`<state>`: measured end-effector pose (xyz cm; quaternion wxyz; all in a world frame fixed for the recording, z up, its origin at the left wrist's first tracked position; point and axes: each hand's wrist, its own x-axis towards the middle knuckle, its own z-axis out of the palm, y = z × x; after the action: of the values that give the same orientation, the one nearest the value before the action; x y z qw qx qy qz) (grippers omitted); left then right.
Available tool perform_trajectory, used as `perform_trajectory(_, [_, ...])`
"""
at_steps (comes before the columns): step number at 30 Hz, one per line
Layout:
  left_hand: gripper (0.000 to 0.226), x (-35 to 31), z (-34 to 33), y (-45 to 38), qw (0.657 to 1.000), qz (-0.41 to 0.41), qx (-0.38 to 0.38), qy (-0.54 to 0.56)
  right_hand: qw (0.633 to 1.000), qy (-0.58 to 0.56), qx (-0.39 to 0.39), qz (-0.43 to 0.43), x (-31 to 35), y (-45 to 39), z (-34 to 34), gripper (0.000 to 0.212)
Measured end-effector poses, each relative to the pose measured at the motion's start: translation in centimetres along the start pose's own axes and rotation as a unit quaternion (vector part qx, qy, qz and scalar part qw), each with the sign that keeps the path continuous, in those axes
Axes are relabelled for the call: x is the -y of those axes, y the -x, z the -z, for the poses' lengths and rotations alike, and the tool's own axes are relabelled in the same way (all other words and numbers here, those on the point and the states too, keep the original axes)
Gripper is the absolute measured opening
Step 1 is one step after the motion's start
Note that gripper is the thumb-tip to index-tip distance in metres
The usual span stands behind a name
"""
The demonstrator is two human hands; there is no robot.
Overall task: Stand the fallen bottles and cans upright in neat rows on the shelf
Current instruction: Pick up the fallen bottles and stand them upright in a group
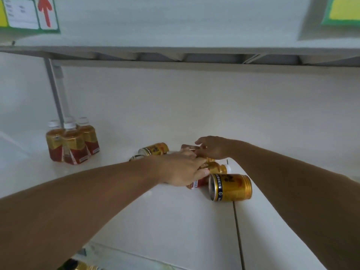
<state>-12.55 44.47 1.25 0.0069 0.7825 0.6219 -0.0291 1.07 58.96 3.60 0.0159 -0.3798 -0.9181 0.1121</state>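
Note:
Three amber bottles with white caps [72, 142] stand upright in a tight group at the shelf's back left. In the middle of the white shelf [175, 221] lies a pile of fallen drinks. A gold can [230, 187] lies on its side nearest me. Another gold can [154, 149] lies farther back, with one more can end [136, 158] beside it. My left hand [181, 169] rests over a fallen bottle [217, 168] with a red and gold label. My right hand [211, 148] reaches a second fallen bottle [188, 147] behind; whether its fingers hold it is unclear.
A grey support post [56, 94] rises just behind the standing bottles. An upper shelf [175, 53] overhangs the space. A seam [238, 236] splits the shelf surface at the right. Gold items [81, 266] show on a lower level at the bottom left.

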Motion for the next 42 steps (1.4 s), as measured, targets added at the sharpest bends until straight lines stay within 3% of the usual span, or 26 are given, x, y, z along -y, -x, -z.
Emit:
perform_trajectory(5, [0.058,0.1,0.1,-0.1,1.000,0.001,0.011,-0.004,0.999,0.019,0.030,0.022,-0.4,-1.7,-0.5,0.052])
perform_trajectory(9, [0.065,0.0,0.6,-0.1,0.999,0.011,0.041,-0.008,1.000,0.021,0.011,0.006,-1.7,-1.1,-0.3,0.048])
perform_trajectory(14, [0.061,0.0,0.5,0.0,0.998,-0.002,0.007,0.066,0.997,-0.033,-0.051,-0.040,-3.9,0.9,0.2,0.052])
perform_trajectory(22, [0.052,0.1,2.3,0.8,0.984,-0.007,-0.153,0.094,0.954,-0.159,-0.227,-0.117,-6.0,5.4,3.5,0.060])
perform_trajectory(26, [0.040,0.9,4.1,2.8,0.965,0.043,-0.222,0.135,0.921,-0.214,-0.296,-0.135,-5.1,7.5,4.5,0.054])
perform_trajectory(30, [0.041,2.8,4.1,6.1,0.933,0.124,-0.284,0.181,0.909,-0.274,-0.301,-0.089,-2.3,8.5,4.8,0.057])
perform_trajectory(37, [0.060,7.6,3.1,15.5,0.872,0.306,-0.307,0.226,0.892,-0.368,-0.263,0.007,7.0,8.7,2.8,0.070])
perform_trajectory(40, [0.052,10.0,2.9,19.7,0.848,0.328,-0.323,0.262,0.883,-0.383,-0.268,0.034,11.7,8.7,1.6,0.084])
perform_trajectory(42, [0.033,11.7,2.7,22.4,0.834,0.314,-0.334,0.306,0.874,-0.402,-0.271,0.040,14.8,8.4,0.8,0.082])
